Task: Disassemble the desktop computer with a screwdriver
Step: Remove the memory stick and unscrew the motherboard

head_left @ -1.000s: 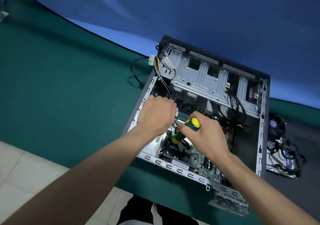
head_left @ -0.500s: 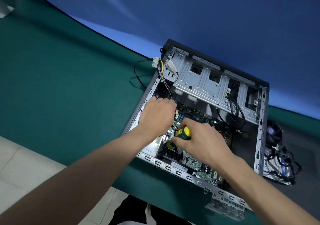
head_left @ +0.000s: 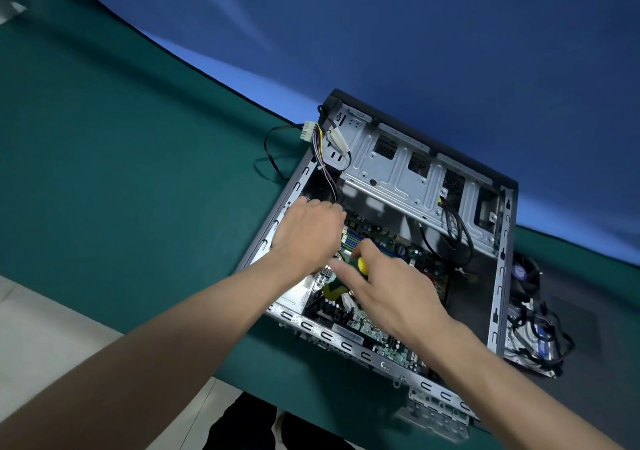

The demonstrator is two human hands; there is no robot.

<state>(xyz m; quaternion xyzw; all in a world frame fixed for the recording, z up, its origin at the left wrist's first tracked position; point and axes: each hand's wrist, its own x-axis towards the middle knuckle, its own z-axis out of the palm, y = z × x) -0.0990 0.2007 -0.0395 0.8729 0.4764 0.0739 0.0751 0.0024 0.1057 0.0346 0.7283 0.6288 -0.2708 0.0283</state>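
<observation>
An open desktop computer case [head_left: 498, 297] lies on its side on the green mat, its motherboard [head_left: 412, 255] exposed. My right hand [head_left: 391, 287] grips a yellow and green screwdriver [head_left: 346, 276] that points down and left into the board's near left part; the tip is hidden. My left hand [head_left: 308, 231] reaches inside the case beside its left wall, fingers curled down near the board; what it touches is hidden.
Loose power cables with white connectors [head_left: 311, 134] hang over the case's far left corner. A metal drive cage [head_left: 408, 172] spans the far side. A removed fan [head_left: 524, 273] and a part with tangled cables [head_left: 533, 339] lie right of the case. The mat's edge [head_left: 242, 380] runs below my arms.
My right hand has tilted the screwdriver lower and moved it slightly down and left over the board. The left hand stays by the case's left wall. The view has shifted a little.
</observation>
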